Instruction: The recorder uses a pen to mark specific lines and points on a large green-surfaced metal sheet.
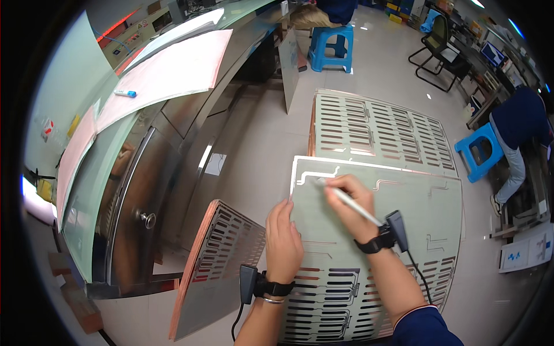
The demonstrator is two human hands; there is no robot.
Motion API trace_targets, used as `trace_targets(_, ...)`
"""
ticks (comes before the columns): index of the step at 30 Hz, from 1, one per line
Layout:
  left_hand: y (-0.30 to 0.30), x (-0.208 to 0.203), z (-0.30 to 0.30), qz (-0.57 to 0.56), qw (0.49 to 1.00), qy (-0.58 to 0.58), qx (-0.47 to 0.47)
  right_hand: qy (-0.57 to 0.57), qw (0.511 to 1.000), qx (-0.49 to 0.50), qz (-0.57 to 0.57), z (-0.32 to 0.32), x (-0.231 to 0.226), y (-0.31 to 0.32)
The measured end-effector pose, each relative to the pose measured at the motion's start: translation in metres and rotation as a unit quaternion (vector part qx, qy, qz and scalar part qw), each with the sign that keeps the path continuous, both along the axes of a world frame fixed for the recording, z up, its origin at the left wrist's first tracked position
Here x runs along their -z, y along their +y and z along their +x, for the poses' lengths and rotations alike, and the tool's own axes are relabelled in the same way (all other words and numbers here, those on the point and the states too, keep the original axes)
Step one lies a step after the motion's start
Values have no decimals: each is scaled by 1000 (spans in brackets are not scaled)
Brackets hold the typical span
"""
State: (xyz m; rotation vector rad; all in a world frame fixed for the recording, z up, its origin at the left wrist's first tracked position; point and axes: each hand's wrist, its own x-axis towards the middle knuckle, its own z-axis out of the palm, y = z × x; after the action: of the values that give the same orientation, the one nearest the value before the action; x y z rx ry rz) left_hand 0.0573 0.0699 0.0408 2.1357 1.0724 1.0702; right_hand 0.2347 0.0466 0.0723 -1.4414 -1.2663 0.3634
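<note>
**Big grey sheet under a white pen**

Sheet [404, 213], big and grey, lies flat in front of the person, low down over the floor. It has thin copper lines on its top part and rows of dark slots on its near part. Its long side runs from left to right across the view.

The right hand [346, 202] is closed around a thin white pen [349, 199]. The fingers pinch the pen tight. The pen is tilted. Its tip points up and to the left and touches the sheet close to the far left corner, right by a bent copper line. The back end of the pen points toward the wrist.

The left hand [284, 239] holds nothing. It lies flat and open, fingers together, pressing on the left edge of the sheet. It is just beside the right hand, a little nearer to the person.

So the pen hand is the one nearer to the copper lines, and the rest of the sheet stretches away to the right of it.

Another slotted sheet [378, 130] lies farther away on the floor. A third one [222, 259] leans by the left hand. A shiny metal cabinet [150, 190] stands to the left, with pink paper [173, 66] on top. Blue stools [330, 46] stand farther off.
</note>
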Motion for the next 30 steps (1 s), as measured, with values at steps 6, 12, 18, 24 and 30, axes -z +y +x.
trace_targets(6, -7, -9, 0, 73, 984, 159, -28, 138, 983, 120, 15, 51, 1, -93)
trace_targets(12, -75, -4, 15, 93, 973, 195, 88, 84, 994, 64, -41, 29, 16, -150)
trace_targets(18, -95, 0, 4, 90, 969, 170, 156, -46, 998, -17, -50, 9, 12, -125)
trace_targets(24, -92, -1, 5, 94, 971, 155, 159, -78, 996, -29, -44, 10, 16, -119)
trace_targets(30, -90, 4, 5, 82, 974, 137, 163, -57, 997, -16, -41, 7, 24, -117)
